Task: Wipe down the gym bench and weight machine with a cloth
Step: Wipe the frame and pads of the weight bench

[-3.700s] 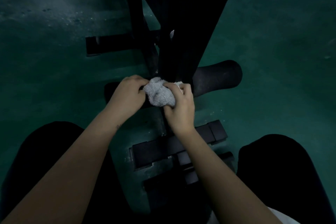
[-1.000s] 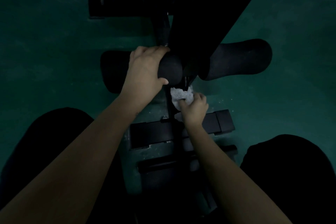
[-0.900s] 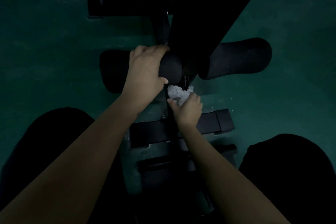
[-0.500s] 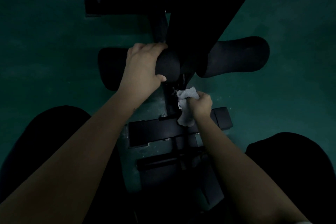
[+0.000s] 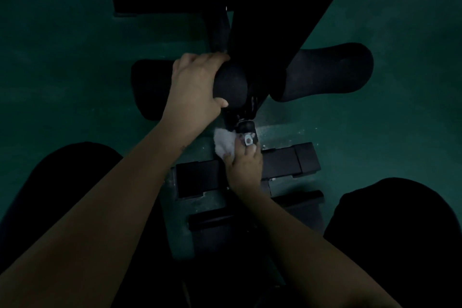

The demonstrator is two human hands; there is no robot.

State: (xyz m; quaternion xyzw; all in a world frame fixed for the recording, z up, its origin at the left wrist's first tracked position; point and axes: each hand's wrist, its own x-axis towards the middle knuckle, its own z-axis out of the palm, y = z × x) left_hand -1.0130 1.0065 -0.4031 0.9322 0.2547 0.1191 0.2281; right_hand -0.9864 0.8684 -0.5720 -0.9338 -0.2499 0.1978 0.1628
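The left hand grips 1 foam roller; the right hand pinches the cloth against what looks like a metal bracket low on the frame; the bench pad probably remains unwiped.

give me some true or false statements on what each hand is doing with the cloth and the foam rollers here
1. The left hand grips the left foam roller. True.
2. The cloth is in the left hand. False: the right hand holds it.
3. The cloth sits against a small metal fitting below the rollers. True.
4. The right foam roller is gripped as well. False: no hand touches it.
5. The floor is dark green. True.
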